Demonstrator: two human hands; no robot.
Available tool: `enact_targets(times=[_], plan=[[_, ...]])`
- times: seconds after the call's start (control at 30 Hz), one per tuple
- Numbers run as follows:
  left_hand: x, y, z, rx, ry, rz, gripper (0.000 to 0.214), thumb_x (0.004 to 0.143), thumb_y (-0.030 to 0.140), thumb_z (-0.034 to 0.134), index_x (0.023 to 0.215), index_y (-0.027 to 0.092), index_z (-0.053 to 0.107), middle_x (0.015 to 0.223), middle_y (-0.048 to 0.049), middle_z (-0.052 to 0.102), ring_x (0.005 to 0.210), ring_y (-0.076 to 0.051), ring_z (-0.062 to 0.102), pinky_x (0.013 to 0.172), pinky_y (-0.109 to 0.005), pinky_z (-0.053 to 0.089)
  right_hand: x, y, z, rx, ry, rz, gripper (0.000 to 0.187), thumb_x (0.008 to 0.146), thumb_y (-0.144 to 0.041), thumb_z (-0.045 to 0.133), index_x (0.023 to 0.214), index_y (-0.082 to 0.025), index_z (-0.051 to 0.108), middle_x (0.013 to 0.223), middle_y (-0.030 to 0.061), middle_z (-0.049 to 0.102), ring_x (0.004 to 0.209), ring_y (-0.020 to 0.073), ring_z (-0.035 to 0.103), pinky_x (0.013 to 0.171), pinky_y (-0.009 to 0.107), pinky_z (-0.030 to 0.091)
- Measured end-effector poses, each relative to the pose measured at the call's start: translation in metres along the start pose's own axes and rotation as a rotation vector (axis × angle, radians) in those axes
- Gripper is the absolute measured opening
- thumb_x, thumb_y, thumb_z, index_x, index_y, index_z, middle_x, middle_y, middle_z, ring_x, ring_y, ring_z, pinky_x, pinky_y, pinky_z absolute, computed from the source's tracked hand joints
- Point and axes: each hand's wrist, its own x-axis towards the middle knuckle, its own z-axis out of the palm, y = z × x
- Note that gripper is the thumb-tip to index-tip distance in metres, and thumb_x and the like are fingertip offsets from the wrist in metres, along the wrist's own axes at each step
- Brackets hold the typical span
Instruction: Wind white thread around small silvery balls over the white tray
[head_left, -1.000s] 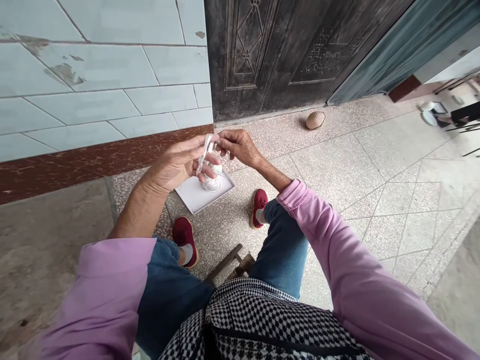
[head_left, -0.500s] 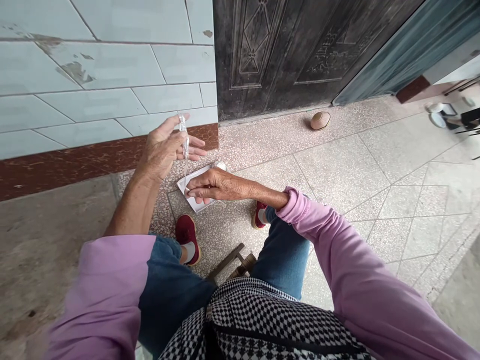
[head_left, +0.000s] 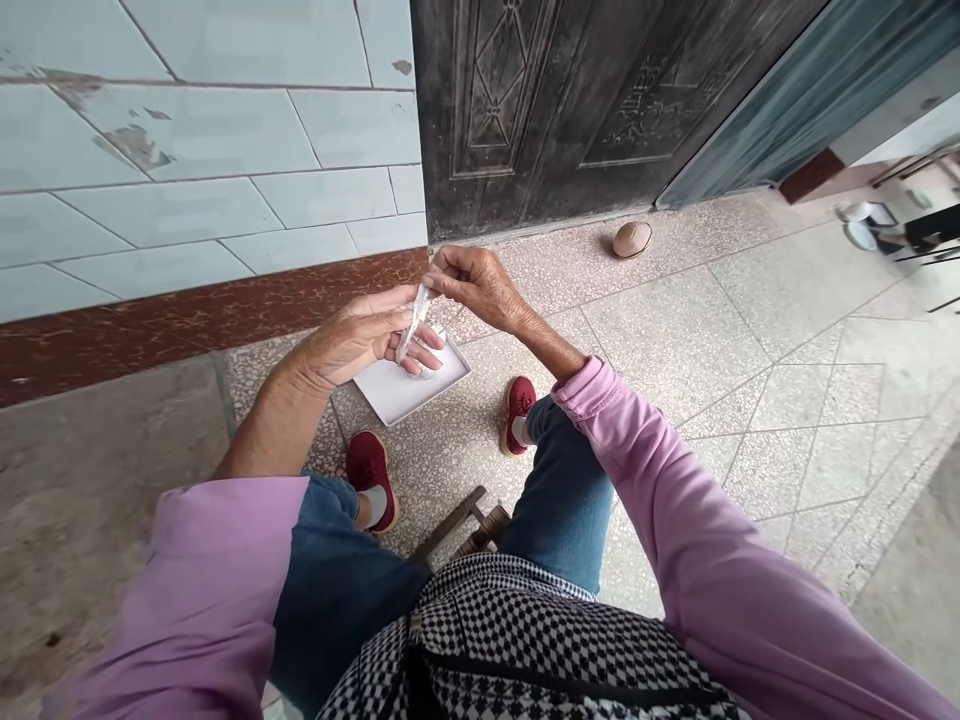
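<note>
The right hand (head_left: 472, 285) pinches a clear plastic strip (head_left: 414, 322) — the half-open left hand (head_left: 360, 335) seems to cradle its end — above a white card (head_left: 397, 392).

Two hands (head_left: 352, 335), two shoes (head_left: 367, 470), seemingly one tray (head_left: 397, 395).

A card tray (head_left: 397, 395) lies beyond the left shoe (head_left: 370, 470).

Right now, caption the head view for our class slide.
Left hand and right hand hold a clear strip above a white card.
</note>
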Motion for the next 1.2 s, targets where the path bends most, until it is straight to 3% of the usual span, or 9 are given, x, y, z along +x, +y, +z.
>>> enact_targets(times=[0.13, 0.3, 0.43, 0.63, 0.7, 0.8, 0.87, 1.03, 1.2], plan=[[-0.001, 0.005, 0.0, -0.042, -0.017, 0.015, 0.096, 0.111, 0.051, 0.098, 0.191, 0.011, 0.064, 0.116, -0.022, 0.097, 0.084, -0.034, 0.097, 0.063, -0.032, 0.067, 0.008, 0.012, 0.002, 0.163, 0.021, -0.001, 0.052, 0.133, -0.052, 0.079, 0.091, -0.025, 0.063, 0.084, -0.0023, 0.063, 0.081, 0.0159, 0.055, 0.076, 0.032, 0.048], [-0.003, 0.011, 0.002, -0.083, -0.004, 0.077, 0.098, 0.11, 0.049, 0.099, 0.193, 0.011, 0.064, 0.112, -0.0179, 0.096, 0.078, -0.031, 0.094, 0.06, -0.031, 0.065, 0.013, 0.024, 0.012, 0.276, -0.029, 0.124, 0.044, 0.139, -0.037, 0.064, 0.098, -0.021, 0.067, 0.073, -0.009, 0.056, 0.067, 0.0093, 0.049, 0.068, 0.029, 0.043], [0.0, 0.015, -0.003, -0.105, 0.154, 0.198, 0.088, 0.113, 0.044, 0.093, 0.191, 0.013, 0.064, 0.117, -0.0152, 0.096, 0.087, -0.028, 0.095, 0.07, -0.032, 0.069, 0.005, 0.027, 0.03, 0.228, -0.179, 0.129, 0.052, 0.141, -0.043, 0.063, 0.094, -0.02, 0.067, 0.071, -0.008, 0.059, 0.066, 0.008, 0.052, 0.068, 0.026, 0.043], [0.0, 0.016, -0.028, 0.04, 0.428, 0.337, 0.084, 0.118, 0.054, 0.087, 0.193, 0.026, 0.061, 0.135, -0.0123, 0.098, 0.122, -0.037, 0.096, 0.095, -0.045, 0.073, -0.027, -0.009, 0.068, 0.054, -0.523, 0.015, 0.031, 0.127, -0.002, 0.067, 0.103, -0.018, 0.075, 0.081, -0.0045, 0.067, 0.074, 0.0133, 0.061, 0.079, 0.027, 0.049], [0.0, 0.013, -0.033, 0.09, 0.428, 0.329, 0.093, 0.116, 0.061, 0.09, 0.197, 0.03, 0.057, 0.132, -0.0101, 0.098, 0.128, -0.04, 0.095, 0.1, -0.048, 0.071, -0.04, -0.026, 0.075, 0.08, -0.645, -0.041, 0.03, 0.127, -0.003, 0.071, 0.101, -0.018, 0.075, 0.082, -0.0032, 0.068, 0.077, 0.0155, 0.063, 0.079, 0.028, 0.049], [-0.001, 0.007, -0.032, 0.128, 0.42, 0.28, 0.098, 0.114, 0.059, 0.091, 0.199, 0.027, 0.054, 0.125, -0.0107, 0.098, 0.115, -0.037, 0.096, 0.098, -0.049, 0.071, -0.051, -0.046, 0.072, 0.185, -0.743, -0.067, 0.025, 0.133, -0.016, 0.072, 0.11, -0.019, 0.079, 0.086, -0.0009, 0.071, 0.081, 0.0178, 0.066, 0.078, 0.029, 0.051], [-0.001, 0.003, -0.026, 0.158, 0.41, 0.238, 0.095, 0.115, 0.054, 0.09, 0.196, 0.021, 0.055, 0.122, -0.0124, 0.098, 0.1, -0.032, 0.093, 0.092, -0.046, 0.072, -0.049, -0.052, 0.061, 0.212, -0.663, -0.031, 0.024, 0.134, -0.022, 0.074, 0.111, -0.02, 0.08, 0.09, -0.0001, 0.072, 0.082, 0.0181, 0.065, 0.078, 0.029, 0.052], [0.0, -0.004, -0.009, 0.113, 0.27, 0.138, 0.076, 0.113, 0.045, 0.096, 0.178, 0.015, 0.068, 0.111, -0.0143, 0.096, 0.083, -0.028, 0.093, 0.075, -0.035, 0.072, -0.022, -0.038, 0.022, 0.168, -0.157, 0.016, 0.041, 0.136, -0.041, 0.074, 0.1, -0.022, 0.071, 0.09, 0.0017, 0.067, 0.088, 0.019, 0.058, 0.083, 0.032, 0.053], [-0.001, -0.007, 0.005, -0.011, 0.073, 0.024, 0.082, 0.111, 0.048, 0.099, 0.179, 0.015, 0.068, 0.106, -0.0171, 0.096, 0.087, -0.036, 0.098, 0.071, -0.035, 0.073, 0.0, -0.002, 0.0, 0.051, -0.02, 0.011, 0.051, 0.131, -0.043, 0.08, 0.086, -0.026, 0.06, 0.079, -0.0042, 0.051, 0.083, 0.0174, 0.046, 0.08, 0.033, 0.046]])
